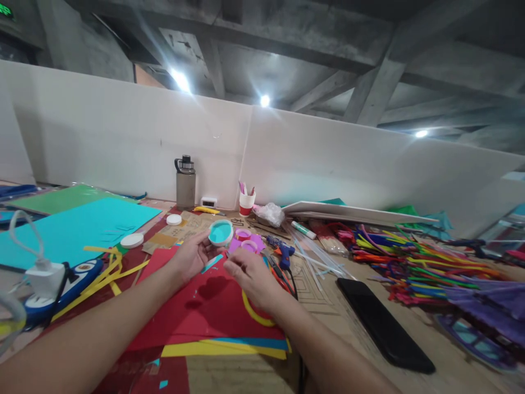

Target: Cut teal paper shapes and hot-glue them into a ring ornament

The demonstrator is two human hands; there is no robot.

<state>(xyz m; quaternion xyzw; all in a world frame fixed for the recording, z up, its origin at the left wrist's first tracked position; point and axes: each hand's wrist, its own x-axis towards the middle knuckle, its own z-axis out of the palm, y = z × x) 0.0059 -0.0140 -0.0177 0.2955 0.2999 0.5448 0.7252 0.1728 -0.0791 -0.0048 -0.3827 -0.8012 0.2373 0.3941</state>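
A small round white container (221, 234), its round face filled with turquoise, is gripped at its rim by my left hand (196, 256). Just to the right and a little lower, my right hand (251, 276) has its fingers curled together; whatever they pinch, if anything, is hidden. Both hands are above a stack of red sheets (180, 312). A yellow ring-shaped strip (256, 313) shows partly from beneath my right hand. Beyond that hand lie pink ring-shaped pieces (249, 245) on a purple sheet.
A blue glue gun (285, 253) lies right of my hands, near a black phone (381, 323) and many pipe cleaners (410, 262). At left are turquoise card (82, 230), white lids (132, 240) and a power strip (65, 293). A bottle (186, 186) stands at the back.
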